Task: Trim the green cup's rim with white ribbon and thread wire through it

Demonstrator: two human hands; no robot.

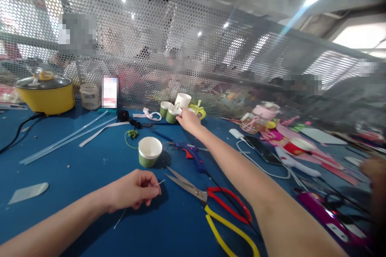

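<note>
My left hand [139,190] is closed in a pinch on a thin pale string [120,219], whose ends stick out on both sides. Just beyond it stands an upright cup [150,148], white inside and green outside. My right hand [190,121] is stretched to the back of the table, its fingers closed at the rim of a small green cup [171,115]; part of the grip is hidden. Beside that are another green cup [164,108] and a white cup [183,99]. Scissors [196,192] with red and yellow handles lie open between my arms.
A blue glue gun [193,154] lies mid-table, its cord running under my right arm. Green thread [132,133] and clear strips [69,136] are to the left, near a yellow pot [45,92]. At right are a phone [262,149], a purple power strip [328,217] and another person's hand [372,168].
</note>
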